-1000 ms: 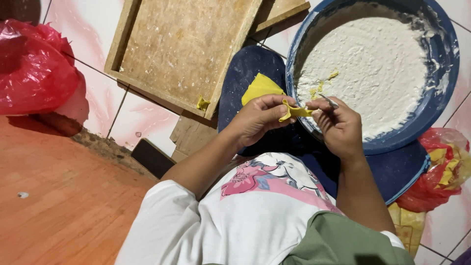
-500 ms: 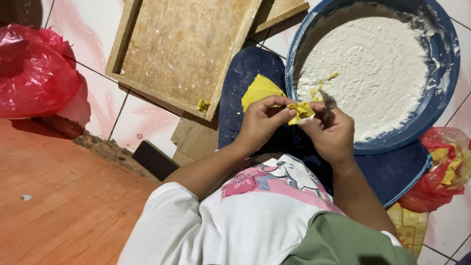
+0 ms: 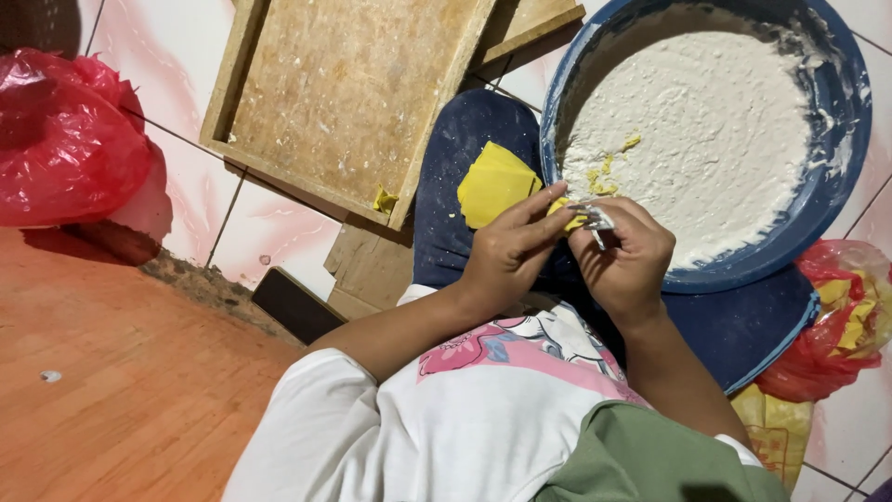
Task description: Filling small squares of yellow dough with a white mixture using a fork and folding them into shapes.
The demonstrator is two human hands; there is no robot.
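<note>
My left hand [image 3: 506, 256] and my right hand [image 3: 624, 253] meet over my lap and pinch a small yellow piece of dough [image 3: 569, 214] between their fingertips. My right hand also grips a small metal tool [image 3: 595, 221] against that piece. A stack of yellow square sheets [image 3: 492, 183] lies on my blue-clad leg [image 3: 465, 139], just left of my hands. Right behind my hands stands a large blue basin [image 3: 841, 139] holding white flour [image 3: 715, 139], with a few yellow scraps [image 3: 609, 175] lying on the flour near its left rim.
A wooden tray [image 3: 344, 93] lies on the tiled floor at the upper left, with a yellow scrap [image 3: 384, 200] at its corner. A red plastic bag [image 3: 65, 139] sits far left. Another red bag with yellow contents [image 3: 841, 321] lies at the right. A dark flat object [image 3: 297, 305] lies by my arm.
My hands have shifted slightly up toward the basin's rim and keep working the yellow piece between the fingertips. Nothing else has moved.
</note>
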